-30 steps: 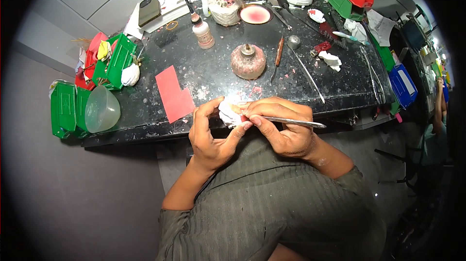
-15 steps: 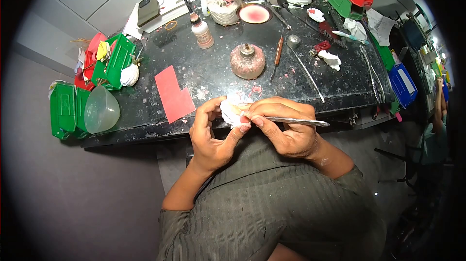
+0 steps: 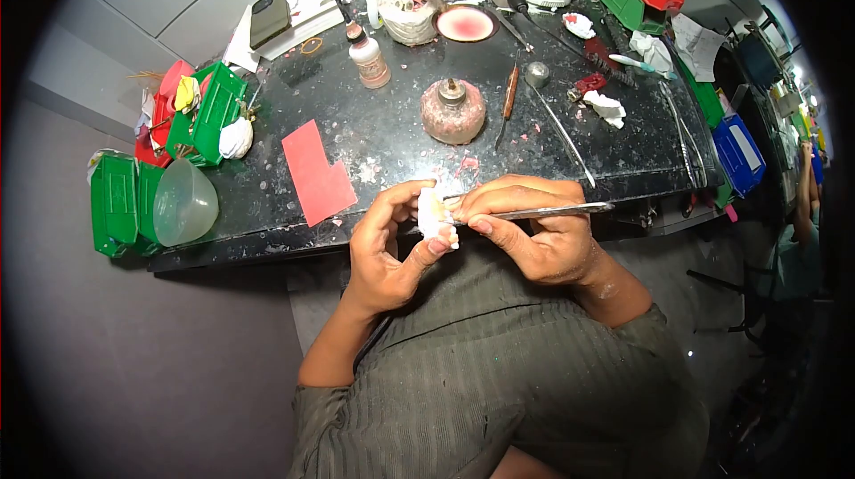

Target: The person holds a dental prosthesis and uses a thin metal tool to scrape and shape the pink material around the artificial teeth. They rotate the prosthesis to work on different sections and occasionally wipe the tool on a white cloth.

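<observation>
Near the front edge of the bench, my left hand (image 3: 387,247) is closed around a white plaster dental model (image 3: 434,216), thumb below and fingers above. Small tooth shapes show at the model's lower right; glare washes out part of its surface. In my right hand (image 3: 539,230) is a slim metal wax carver (image 3: 552,211), held like a pen with its flat end pointing right. The working end meets the model's right side, but my fingers hide its tip. A pink wax sheet (image 3: 316,174) with a notched corner lies left of my hands.
Beyond my hands stands a spirit lamp (image 3: 452,111), with a wooden-handled wax knife (image 3: 508,105) and a long metal tool (image 3: 565,138) to its right. A dropper bottle (image 3: 368,59) is farther back. Green bins (image 3: 209,114) and a translucent bowl (image 3: 186,203) sit at left.
The dental model has turned in my left hand, so its teeth now show at the lower right. My right hand and the carver have shifted slightly right, the carver's flat end rising.
</observation>
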`<state>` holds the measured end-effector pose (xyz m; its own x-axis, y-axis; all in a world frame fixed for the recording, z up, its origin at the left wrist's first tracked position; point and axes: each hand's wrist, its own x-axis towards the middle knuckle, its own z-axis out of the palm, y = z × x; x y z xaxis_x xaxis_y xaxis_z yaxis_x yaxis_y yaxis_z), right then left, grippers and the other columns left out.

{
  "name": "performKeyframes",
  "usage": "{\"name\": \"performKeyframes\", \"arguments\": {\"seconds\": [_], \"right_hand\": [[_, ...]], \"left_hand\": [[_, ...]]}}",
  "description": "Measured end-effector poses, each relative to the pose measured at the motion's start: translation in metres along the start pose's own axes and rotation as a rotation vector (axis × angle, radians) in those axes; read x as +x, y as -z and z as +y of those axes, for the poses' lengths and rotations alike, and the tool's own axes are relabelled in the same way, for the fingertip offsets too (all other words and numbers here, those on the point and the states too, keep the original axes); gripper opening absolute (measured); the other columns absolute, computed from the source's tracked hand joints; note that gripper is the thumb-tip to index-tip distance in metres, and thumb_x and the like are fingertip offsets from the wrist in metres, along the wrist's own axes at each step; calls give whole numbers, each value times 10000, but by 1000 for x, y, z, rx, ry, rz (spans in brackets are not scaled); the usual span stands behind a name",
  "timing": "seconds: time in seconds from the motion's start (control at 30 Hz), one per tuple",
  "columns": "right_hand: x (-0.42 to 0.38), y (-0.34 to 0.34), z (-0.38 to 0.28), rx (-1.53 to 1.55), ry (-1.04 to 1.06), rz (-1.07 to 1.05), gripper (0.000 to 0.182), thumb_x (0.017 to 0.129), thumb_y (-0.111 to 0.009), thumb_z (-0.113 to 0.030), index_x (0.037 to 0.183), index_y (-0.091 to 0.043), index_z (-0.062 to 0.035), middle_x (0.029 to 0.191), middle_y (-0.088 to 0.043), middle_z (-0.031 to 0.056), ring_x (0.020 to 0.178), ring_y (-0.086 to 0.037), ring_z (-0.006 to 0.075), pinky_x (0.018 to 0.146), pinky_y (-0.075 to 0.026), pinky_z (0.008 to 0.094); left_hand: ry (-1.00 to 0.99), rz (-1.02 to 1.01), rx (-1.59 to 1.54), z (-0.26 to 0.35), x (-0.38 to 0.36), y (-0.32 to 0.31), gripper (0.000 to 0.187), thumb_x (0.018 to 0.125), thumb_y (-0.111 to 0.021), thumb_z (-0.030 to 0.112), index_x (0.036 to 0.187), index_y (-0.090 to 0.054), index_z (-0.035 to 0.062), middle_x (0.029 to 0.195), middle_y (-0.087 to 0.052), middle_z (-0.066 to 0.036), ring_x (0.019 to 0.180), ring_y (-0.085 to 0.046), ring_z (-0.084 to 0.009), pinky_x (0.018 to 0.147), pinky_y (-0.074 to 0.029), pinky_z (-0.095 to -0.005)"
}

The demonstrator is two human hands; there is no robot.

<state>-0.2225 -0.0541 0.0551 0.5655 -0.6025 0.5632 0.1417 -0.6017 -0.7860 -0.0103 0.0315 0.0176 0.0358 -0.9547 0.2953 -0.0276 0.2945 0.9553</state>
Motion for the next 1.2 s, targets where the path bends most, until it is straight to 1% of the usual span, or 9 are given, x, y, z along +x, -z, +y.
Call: {"name": "performKeyframes", "arguments": {"seconds": [0.1, 0.17, 0.2, 0.77, 0.83, 0.9, 0.97, 1.03, 1.2], "right_hand": [[2, 2, -2, 18, -16, -19, 99, 929, -749, 2, 1018, -762, 42, 999, -790, 163, 929, -774, 260, 854, -603, 357], [2, 3, -3, 34, -27, -29, 96, 929, -748, 3, 1015, -763, 44, 995, -791, 162, 929, -774, 257, 853, -603, 356], [3, 4, -3, 45, -30, -34, 91, 930, -747, 5, 1011, -763, 44, 990, -792, 160, 927, -773, 255, 853, -602, 355], [2, -3, -7, 96, 31, 1, 78, 938, -755, -21, 992, -764, 35, 984, -787, 154, 1016, -766, 300, 938, -587, 407], [1, -5, -9, 134, -16, -5, 88, 958, -717, -17, 982, -743, 63, 948, -780, 175, 1015, -762, 361, 933, -599, 463], [1, -4, -8, 152, -18, -14, 96, 960, -719, -24, 983, -744, 65, 952, -779, 180, 1014, -762, 362, 935, -599, 465], [0, -3, -6, 172, -19, -23, 104, 962, -721, -31, 985, -744, 67, 955, -778, 185, 1013, -763, 362, 938, -600, 467], [-1, 0, -4, 208, -44, -41, 85, 953, -739, -16, 1002, -762, 49, 1009, -794, 164, 995, -770, 280, 934, -592, 394], [-3, 1, 3, 268, -76, -47, 92, 962, -733, -23, 1004, -762, 53, 1011, -796, 161, 989, -769, 269, 928, -591, 384]], "left_hand": [[6, -18, -39, 2, 2, 1, 663, 950, -816, 311, 1400, -538, -89, 1201, -666, -135, 1102, -655, -192, 968, -515, -334], [-46, -84, -86, -1, 3, 4, 578, 967, -789, 158, 1412, -519, -93, 1152, -673, -120, 1040, -664, -161, 952, -528, -315], [-45, -85, -86, 0, 3, 5, 578, 967, -789, 158, 1412, -519, -93, 1152, -673, -120, 1040, -664, -161, 952, -528, -315], [88, -179, -406, -1, 3, 5, 696, 998, -744, 385, 1423, -510, -114, 1156, -685, -154, 963, -681, -170, 837, -547, -290], [112, -191, -449, -1, 3, 5, 695, 997, -745, 378, 1427, -507, -113, 1155, -686, -156, 969, -685, -172, 838, -552, -293], [136, -204, -492, -2, 2, 6, 693, 997, -747, 371, 1430, -504, -112, 1154, -686, -157, 974, -689, -175, 839, -556, -297], [234, -189, -482, -3, 0, 8, 740, 960, -758, 429, 1386, -529, -131, 1252, -668, -203, 1131, -685, -235, 969, -555, -359], [247, -212, -494, -4, 0, 9, 745, 963, -755, 432, 1386, -525, -135, 1231, -676, -203, 1098, -696, -236, 947, -563, -356], [240, -239, -515, -7, 1, 7, 760, 972, -740, 452, 1386, -520, -146, 1173, -695, -199, 999, -717, -233, 872, -579, -342]]}}
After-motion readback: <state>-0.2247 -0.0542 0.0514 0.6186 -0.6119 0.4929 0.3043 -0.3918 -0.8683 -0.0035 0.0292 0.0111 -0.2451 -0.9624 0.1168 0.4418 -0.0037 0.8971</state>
